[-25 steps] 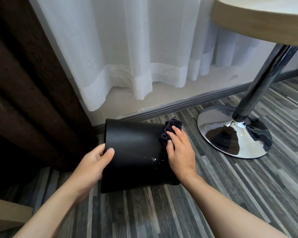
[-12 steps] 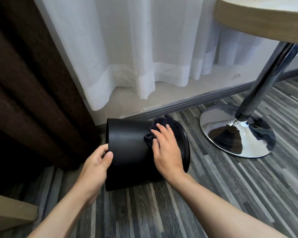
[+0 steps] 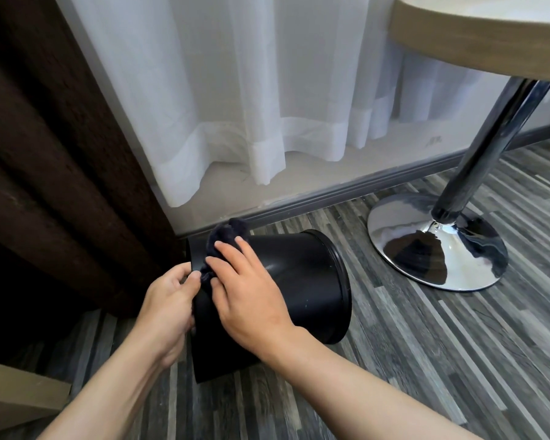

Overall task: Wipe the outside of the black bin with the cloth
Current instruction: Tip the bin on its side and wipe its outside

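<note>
Black bin (image 3: 299, 281) lies on its side on the striped grey floor (image 3: 426, 344), base toward the dark curtain (image 3: 45, 154), rimmed mouth toward the chrome table base (image 3: 438, 242). Nearest the camera, both forearms reach in from below. The left hand (image 3: 169, 309) cups the bin's base edge, its fingers (image 3: 188, 281) curled around that edge and gripping it. The right hand (image 3: 248, 293) lies palm down on the bin's upper side, fingers spread and pressing the dark cloth (image 3: 226, 236) flat against the wall near the base. Bare floor stays open between the bin's mouth and the table base. Beyond the bin run the skirting board (image 3: 346, 192) and white sheer curtain (image 3: 251, 90), just behind it.
</note>
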